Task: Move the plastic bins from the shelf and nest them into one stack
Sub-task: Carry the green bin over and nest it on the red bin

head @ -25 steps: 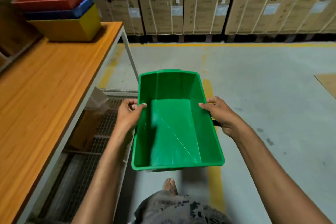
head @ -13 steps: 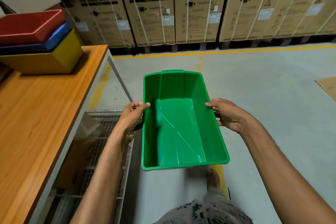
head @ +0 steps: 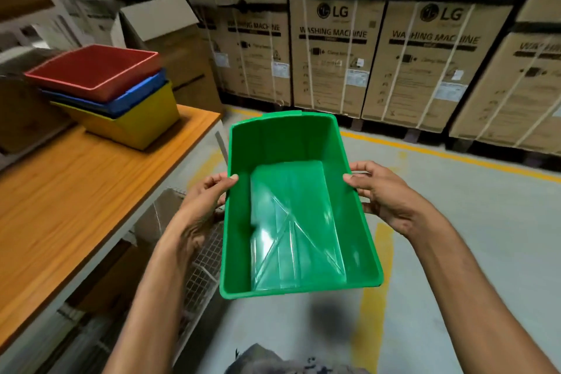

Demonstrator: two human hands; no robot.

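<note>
1. Hooked over the left long rim of the green bin (head: pixel 288 143): the thumb of the left hand (head: pixel 209 200), tip on the inner edge, the other fingers curled round the lip from outside.
2. Gripped the same way on the opposite rim by the right hand (head: pixel 385 194): thumb laid on the inner edge, fingers (head: pixel 364 166) wrapped round the outer lip.
3. Held thus between both hands at about mid-length, open side up, in the air above the floor (head: pixel 470 222); near the corner of the table (head: pixel 76 191) and not touching it.
4. Smooth, glossy green plastic; rectangular, with walls tapering down to a smaller flat bottom, a rolled lip all round, and raised diagonal ribs under glare on the base.
5. Off to the left, at the far end of the orange wood-grain tabletop, well apart from the hands: a nested stack, with the yellow bin (head: pixel 142 121) at the bottom, the blue bin (head: pixel 136 94) inside it and the red bin (head: pixel 91 70) on top, seated slightly askew.
6. Below the tabletop, on a pale metal frame: wire mesh (head: pixel 203 267).
7. Behind, in a stacked wall: strapped cardboard cartons (head: pixel 337 55) printed "LG WASHING MACHINE".
8. Underfoot, grey concrete crossed by a painted yellow line (head: pixel 440 152).
</note>
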